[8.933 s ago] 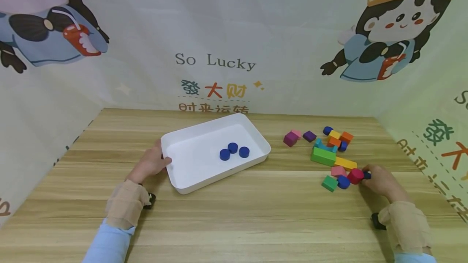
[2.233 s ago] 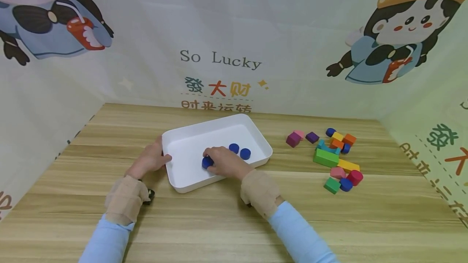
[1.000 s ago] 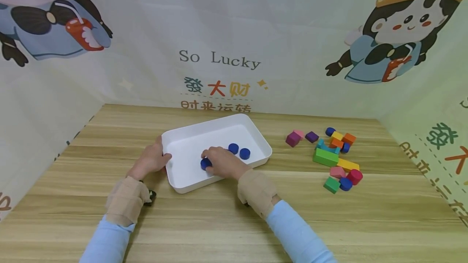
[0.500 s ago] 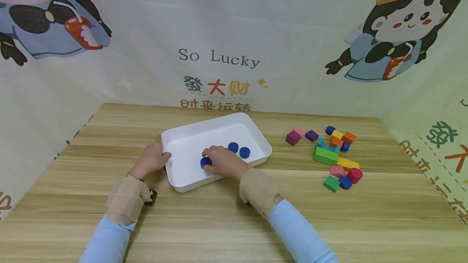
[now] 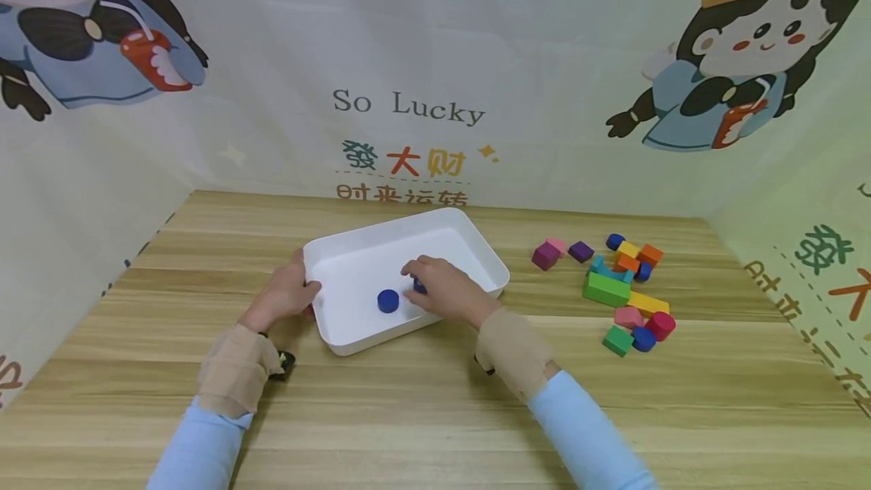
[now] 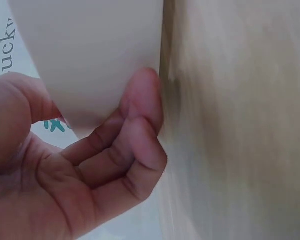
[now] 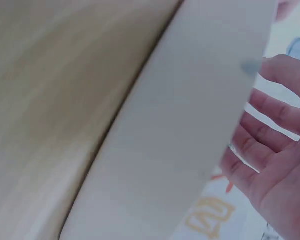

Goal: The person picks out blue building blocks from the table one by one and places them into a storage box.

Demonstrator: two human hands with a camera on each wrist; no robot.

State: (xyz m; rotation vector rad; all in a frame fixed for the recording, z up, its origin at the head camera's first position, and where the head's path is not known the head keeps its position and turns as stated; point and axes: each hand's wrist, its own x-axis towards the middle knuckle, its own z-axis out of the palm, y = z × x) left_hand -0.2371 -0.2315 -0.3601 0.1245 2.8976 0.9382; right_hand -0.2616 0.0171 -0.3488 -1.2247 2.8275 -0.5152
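Note:
My left hand grips the left end of the white tray, thumb over the rim and fingers curled under the outside in the left wrist view. Inside the tray, my right hand is over the right half, its fingers loosely spread in the right wrist view. A blue disc lies on the tray floor left of the right fingertips. Another blue disc shows partly between that hand's thumb and forefinger. The tray's right part is covered by the hand, and other discs seen there before are hidden.
Right of the tray lie several coloured blocks, among them a green block, a red cylinder, a blue disc and a purple block. A printed cloth stands behind the wooden table.
My right hand came from the blocks at right with a dark blue piece, set a blue disc down in the tray, then let go and shifted right. The left hand stays at the tray.

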